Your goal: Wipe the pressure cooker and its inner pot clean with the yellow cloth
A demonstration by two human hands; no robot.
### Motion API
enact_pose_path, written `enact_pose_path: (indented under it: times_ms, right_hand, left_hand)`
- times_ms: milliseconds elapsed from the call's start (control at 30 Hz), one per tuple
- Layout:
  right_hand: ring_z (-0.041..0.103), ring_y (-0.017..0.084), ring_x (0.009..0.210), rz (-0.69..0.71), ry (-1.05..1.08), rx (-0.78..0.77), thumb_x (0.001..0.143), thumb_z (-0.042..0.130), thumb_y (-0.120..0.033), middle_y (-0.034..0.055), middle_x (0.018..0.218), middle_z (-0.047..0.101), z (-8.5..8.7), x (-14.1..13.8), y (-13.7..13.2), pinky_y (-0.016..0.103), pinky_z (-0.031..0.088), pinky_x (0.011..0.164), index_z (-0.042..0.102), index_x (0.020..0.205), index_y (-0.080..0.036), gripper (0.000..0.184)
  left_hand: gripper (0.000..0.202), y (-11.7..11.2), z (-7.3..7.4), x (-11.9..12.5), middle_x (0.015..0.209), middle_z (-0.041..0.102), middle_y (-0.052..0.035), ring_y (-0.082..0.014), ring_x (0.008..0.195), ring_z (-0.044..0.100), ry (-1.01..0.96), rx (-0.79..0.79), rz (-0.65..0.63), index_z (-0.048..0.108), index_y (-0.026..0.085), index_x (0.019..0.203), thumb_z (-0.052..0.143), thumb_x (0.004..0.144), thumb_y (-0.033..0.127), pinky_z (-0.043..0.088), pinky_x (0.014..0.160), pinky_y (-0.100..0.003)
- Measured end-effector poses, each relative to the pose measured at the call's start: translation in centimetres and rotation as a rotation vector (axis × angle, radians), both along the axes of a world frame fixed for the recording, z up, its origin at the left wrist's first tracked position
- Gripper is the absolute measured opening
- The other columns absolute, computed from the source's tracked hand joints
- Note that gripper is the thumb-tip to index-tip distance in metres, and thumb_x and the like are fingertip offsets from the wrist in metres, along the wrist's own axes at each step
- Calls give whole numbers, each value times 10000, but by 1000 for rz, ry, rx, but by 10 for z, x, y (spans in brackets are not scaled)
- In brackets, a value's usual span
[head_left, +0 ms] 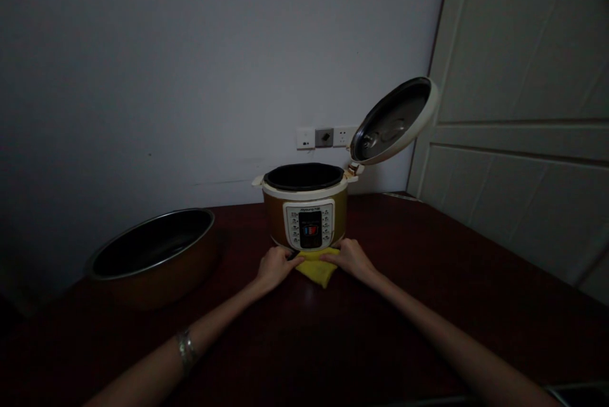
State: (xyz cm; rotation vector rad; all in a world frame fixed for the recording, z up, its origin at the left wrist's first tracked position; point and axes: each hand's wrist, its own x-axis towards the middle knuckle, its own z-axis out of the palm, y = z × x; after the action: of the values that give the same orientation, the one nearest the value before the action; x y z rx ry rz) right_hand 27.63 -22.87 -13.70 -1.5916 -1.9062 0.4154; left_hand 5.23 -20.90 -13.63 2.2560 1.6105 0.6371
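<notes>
An electric pressure cooker (275, 213), white and gold with a button panel on its front, stands on the dark red table. Its round lid (419, 130) is swung up to the right on a hinge. At the foot of the cooker's front lies a folded yellow cloth (318, 269). My left hand (275, 267) pinches the cloth's left side, thumb on top. On the cloth's right side, my right hand (351, 259) has its thumb on top too. The fingers of both hands are close against the cooker's base and partly hidden.
To the left sits a wide gold-brown inner pot (162, 277) with a dark inside and a metal rim. Wall sockets (341, 136) are behind the cooker. A pale panelled door (514, 198) stands at the right, beside the table (304, 343).
</notes>
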Motion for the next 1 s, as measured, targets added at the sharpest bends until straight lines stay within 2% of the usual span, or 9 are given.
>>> enact_pose_path:
  times_ms: [100,200,433,500,567,700,833,933,1000]
  right_hand:
    - [670,238,688,-63,-26,13,725,629,-487,118,760,720,0,17,1,247,433,560,733,762,-133,371]
    - [662,231,646,-109,-58,29,729,616,-504,123,698,709,-1,23,1,241,397,520,725,713,-123,396]
    - [655,221,678,-68,19,28,665,662,-523,95,722,716,-6,-12,3,223,378,511,717,681,-138,389]
    - [646,211,653,-71,26,22,662,656,-536,91,694,708,-8,-14,5,223,362,496,714,663,-137,402]
    - [634,197,616,-77,26,2,672,639,-547,86,661,698,-9,-8,6,226,348,485,716,656,-141,414]
    - [610,180,576,-127,22,-38,672,622,-568,74,620,679,-8,17,8,228,328,466,719,665,-135,443]
    - [612,186,636,-125,63,-52,673,615,-549,57,664,679,-7,39,9,232,364,507,712,708,-145,418]
    - [620,191,721,-66,233,-23,651,640,-483,44,774,681,-3,52,7,240,435,593,662,805,-149,369]
    - [619,196,735,-72,358,11,639,643,-449,40,797,664,4,59,2,261,469,623,597,859,-154,371]
  left_hand:
    - [463,-8,0,19,609,606,-31,-162,617,575,112,15,17,612,171,590,463,788,562,294,520,-236]
    - [482,-12,1,26,637,622,-47,-180,644,594,160,23,6,614,176,601,422,811,565,295,526,-243]
    - [485,-8,2,-8,664,638,-53,-184,662,612,224,26,56,607,183,610,384,837,549,289,520,-238]
    - [480,-7,2,-11,655,636,-50,-184,665,614,219,34,73,604,185,606,391,835,549,289,521,-236]
    - [480,-7,2,-6,652,636,-45,-180,664,612,206,37,71,604,187,606,399,830,558,292,526,-235]
    - [489,-9,2,18,681,647,-50,-183,679,609,175,16,44,613,186,609,419,808,588,310,537,-240]
    - [513,-11,1,36,703,650,-56,-193,708,608,140,-12,3,628,186,627,410,791,621,325,549,-245]
    - [524,-12,3,31,689,642,-44,-182,682,592,105,-51,-53,624,187,617,432,753,656,320,537,-247]
    - [486,-10,9,20,636,619,-28,-158,621,563,64,-74,-96,609,182,584,480,731,627,308,517,-244]
